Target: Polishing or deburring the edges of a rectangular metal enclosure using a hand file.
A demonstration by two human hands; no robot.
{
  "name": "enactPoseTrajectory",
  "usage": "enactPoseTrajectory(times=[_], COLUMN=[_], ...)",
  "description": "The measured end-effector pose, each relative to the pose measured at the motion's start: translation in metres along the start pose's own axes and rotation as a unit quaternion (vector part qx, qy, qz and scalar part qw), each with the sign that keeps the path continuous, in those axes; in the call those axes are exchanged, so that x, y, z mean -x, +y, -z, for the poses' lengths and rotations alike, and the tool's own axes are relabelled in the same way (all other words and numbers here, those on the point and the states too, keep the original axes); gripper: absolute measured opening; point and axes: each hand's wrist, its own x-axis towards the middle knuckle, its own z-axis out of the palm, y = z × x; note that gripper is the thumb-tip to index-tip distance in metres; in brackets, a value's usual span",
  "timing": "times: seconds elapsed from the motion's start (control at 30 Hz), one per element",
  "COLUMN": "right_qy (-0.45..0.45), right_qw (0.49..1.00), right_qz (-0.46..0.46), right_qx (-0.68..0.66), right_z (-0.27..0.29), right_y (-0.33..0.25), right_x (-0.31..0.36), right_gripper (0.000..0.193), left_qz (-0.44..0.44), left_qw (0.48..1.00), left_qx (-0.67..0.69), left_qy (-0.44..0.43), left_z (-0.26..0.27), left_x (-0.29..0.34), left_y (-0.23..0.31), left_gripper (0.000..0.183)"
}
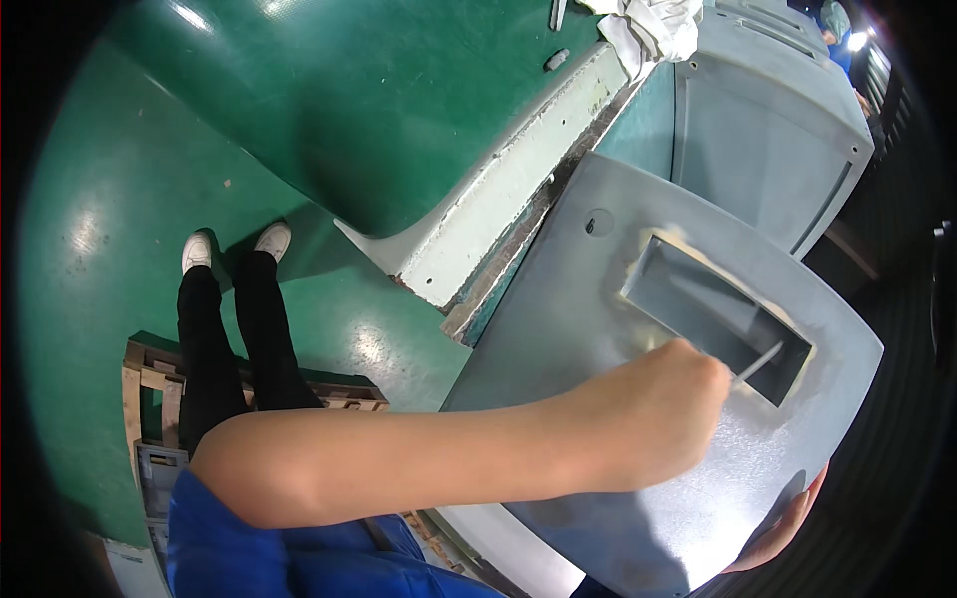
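A grey moulded panel with a curved outline lies tilted in front of me. It has a recessed rectangular opening, with pale yellowish patches along its rim. My left hand is closed over the panel's near side, its knuckles next to the opening. A thin light-grey stick-like tool sticks out of that fist, its tip over the recess; its exact kind is unclear. At the lower right edge of the panel, my right hand grips the rim, partly hidden behind it.
A large green-surfaced piece with a chipped white edge stands left of the panel. A white cloth and a small grey object lie on it. Another grey panel stands behind. A wooden pallet is lower left. A person is far right.
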Motion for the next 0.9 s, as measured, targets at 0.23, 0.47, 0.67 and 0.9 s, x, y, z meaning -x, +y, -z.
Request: enactPoseTrajectory(times=[0.23, 0.47, 0.67, 0.9], right_qy=[0.020, -0.005, 0.005, 0.005], right_qw=[1.000, 0.999, 0.998, 0.997], right_qz=[-0.010, 0.029, 0.038, 0.051], right_qx=[-0.008, 0.046, 0.043, 0.049], right_z=[0.001, 0.011, 0.013, 0.010], right_y=[-0.002, 0.001, 0.000, 0.003], right_x=[-0.006, -0.008, -0.008, -0.009], right_gripper=[0.051, 0.057, 0.056, 0.055], left_qz=[-0.043, -0.115, -0.153, -0.101], left_qw=[0.996, 0.992, 0.987, 0.995], left_qx=[0.073, 0.030, -0.026, 0.012], left_qy=[-0.005, 0.051, 0.028, 0.024], left_z=[-0.015, -0.035, -0.037, -0.035], left_x=[-0.015, 0.001, -0.002, -0.008], left_y=[0.006, -0.001, -0.005, 0.002], left_gripper=[0.017, 0.007, 0.010, 0.013])
